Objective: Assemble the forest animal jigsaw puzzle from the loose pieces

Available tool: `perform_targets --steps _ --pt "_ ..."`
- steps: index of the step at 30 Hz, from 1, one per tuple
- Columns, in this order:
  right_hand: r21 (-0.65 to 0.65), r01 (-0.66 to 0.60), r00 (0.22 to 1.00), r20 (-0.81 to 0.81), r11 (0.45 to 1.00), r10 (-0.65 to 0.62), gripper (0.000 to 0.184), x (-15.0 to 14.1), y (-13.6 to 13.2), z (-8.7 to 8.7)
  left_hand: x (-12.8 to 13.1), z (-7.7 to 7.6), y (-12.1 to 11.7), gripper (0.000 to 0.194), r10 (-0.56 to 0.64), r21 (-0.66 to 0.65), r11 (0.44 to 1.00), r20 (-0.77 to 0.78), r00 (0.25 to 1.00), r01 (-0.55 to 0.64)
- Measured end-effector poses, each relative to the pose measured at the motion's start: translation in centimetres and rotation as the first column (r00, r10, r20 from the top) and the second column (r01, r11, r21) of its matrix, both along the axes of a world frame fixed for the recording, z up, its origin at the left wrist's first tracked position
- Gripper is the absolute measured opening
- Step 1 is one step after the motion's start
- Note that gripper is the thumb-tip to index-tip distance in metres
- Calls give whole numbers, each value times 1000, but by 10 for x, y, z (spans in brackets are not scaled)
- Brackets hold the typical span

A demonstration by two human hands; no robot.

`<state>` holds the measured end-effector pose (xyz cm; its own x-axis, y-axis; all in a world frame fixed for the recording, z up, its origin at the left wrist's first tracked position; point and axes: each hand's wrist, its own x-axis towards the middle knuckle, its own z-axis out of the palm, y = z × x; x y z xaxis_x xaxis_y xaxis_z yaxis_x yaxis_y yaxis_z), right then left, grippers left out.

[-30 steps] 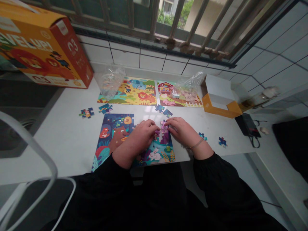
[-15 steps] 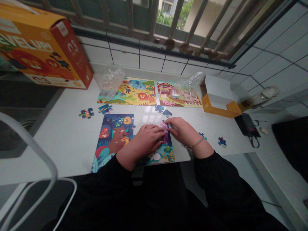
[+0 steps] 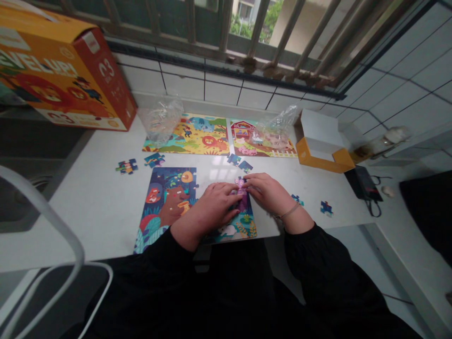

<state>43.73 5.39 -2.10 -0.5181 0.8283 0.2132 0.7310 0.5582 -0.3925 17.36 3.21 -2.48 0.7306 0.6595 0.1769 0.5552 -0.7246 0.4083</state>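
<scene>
A partly assembled night-forest jigsaw puzzle (image 3: 173, 197) with a brown bear lies on the counter in front of me. At its right side a purple owl puzzle piece (image 3: 241, 182) sits between my hands. My left hand (image 3: 217, 202) reaches over the puzzle, fingers stretched out, fingertips touching the owl's left side and the thumb apart. My right hand (image 3: 268, 192) pinches at the owl piece's right edge with bent fingers. Part of the puzzle below my left hand is hidden.
Loose puzzle pieces (image 3: 246, 166) lie behind the puzzle, with others (image 3: 126, 166) at left and one (image 3: 326, 207) at right. Two finished puzzles (image 3: 208, 146) lie under plastic bags (image 3: 162, 117) by the wall. An orange box (image 3: 325, 157) and a large carton (image 3: 109, 80) flank them.
The fingers of my left hand have drawn back slightly, so more of the purple owl shows. My right-hand fingers have shifted a little along its edge. The loose pieces are unmoved.
</scene>
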Motion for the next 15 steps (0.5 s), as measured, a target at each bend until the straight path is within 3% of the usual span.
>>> perform_targets --steps 15 --pt "-1 -8 1000 -9 1000 8 20 -3 -1 2 0 0 0 43 -9 -6 1000 2 1000 9"
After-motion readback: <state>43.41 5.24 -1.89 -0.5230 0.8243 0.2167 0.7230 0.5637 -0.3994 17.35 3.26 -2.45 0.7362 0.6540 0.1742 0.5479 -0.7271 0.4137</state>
